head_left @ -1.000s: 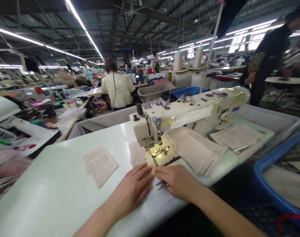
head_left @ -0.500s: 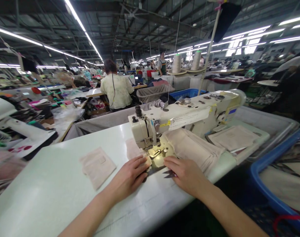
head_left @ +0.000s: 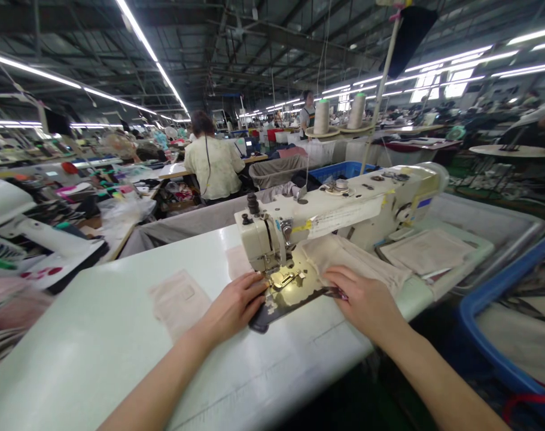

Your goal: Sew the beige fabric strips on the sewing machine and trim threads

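My left hand (head_left: 238,302) lies beside the needle of a sewing machine (head_left: 263,236), fingers close together and bent down at the near edge of a beige fabric piece (head_left: 237,262). The fingers hide most of that edge. Near the lit needle plate (head_left: 306,284), my right hand (head_left: 366,299) is closed round small scissors (head_left: 332,292), whose blades point left. Its fingertips touch the near side of a stack of beige fabric pieces (head_left: 353,260). Another beige piece (head_left: 180,302) with a small rectangular patch lies flat on the left, partly behind my left forearm.
More beige pieces (head_left: 427,251) lie at the table's right end. A blue basket (head_left: 472,317) with cloth stands at the right. Grey cloth-lined bins (head_left: 177,230) run behind the pale green table (head_left: 106,311). A white fan (head_left: 30,221) is at the left. A person (head_left: 213,158) sits ahead.
My right hand has moved right with the scissors, from beside the needle plate to the fabric stack. My left hand has shifted slightly left, uncovering the plate's front edge.
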`<state>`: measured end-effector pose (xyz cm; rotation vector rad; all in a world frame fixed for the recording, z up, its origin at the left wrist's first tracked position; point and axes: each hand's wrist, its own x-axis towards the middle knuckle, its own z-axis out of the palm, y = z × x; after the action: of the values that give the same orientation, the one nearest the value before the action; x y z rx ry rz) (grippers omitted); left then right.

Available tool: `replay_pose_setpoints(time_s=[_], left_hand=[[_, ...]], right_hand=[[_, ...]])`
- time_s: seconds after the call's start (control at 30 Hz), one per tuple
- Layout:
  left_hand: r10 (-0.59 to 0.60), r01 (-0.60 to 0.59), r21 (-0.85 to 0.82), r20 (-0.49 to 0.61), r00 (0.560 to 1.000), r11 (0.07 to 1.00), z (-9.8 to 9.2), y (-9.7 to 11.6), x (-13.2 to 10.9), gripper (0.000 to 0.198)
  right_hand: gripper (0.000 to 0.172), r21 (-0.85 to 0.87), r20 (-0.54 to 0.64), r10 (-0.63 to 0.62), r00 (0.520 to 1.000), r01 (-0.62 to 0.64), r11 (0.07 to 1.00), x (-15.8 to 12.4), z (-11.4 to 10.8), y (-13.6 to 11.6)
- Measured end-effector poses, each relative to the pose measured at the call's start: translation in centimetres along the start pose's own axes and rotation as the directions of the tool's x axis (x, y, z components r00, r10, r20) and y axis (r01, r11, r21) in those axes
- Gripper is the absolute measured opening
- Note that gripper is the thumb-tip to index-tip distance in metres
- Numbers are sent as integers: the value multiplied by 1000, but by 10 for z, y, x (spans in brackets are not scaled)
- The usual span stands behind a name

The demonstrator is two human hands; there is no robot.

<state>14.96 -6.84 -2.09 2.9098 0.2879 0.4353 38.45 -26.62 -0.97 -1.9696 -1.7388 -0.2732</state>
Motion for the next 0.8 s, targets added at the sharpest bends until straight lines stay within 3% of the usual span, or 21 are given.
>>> replay_pose_setpoints(time_s=[0.1, 0.2, 0.33, 0.47, 0.67, 0.73, 0.8], left_hand=[[-31, 30, 8, 34, 999, 1000, -3, 0, 4, 32], [-39, 39, 4, 26, 999, 999, -3, 0, 5, 32], [-55, 55, -7, -3, 998, 998, 0, -1, 4, 31], [-64, 63, -24, -31, 997, 998, 2, -1, 1, 30], [-75, 77, 23, -78, 994, 997, 2, 8, -2, 30], [-82, 85, 35, -84, 993, 996, 2, 11, -4, 32], [-103, 106, 39, -86, 991, 994, 3, 10, -11, 34]], right_hand=[[30, -85, -23, 164, 986, -166, 983, 2, -7, 8], [28, -193, -5, 352, 936, -346, 918, 5, -12, 14], [28, -279, 61, 482, 874, -449, 849, 12, -14, 21], [28, -279, 62, 539, 840, -504, 817, 25, -15, 28], [25, -177, 88, 488, 869, -468, 866, 37, -9, 44], [30, -113, 67, 467, 882, -458, 882, 36, -7, 52], [36, 112, -7, 459, 889, -455, 883, 30, -10, 61]])
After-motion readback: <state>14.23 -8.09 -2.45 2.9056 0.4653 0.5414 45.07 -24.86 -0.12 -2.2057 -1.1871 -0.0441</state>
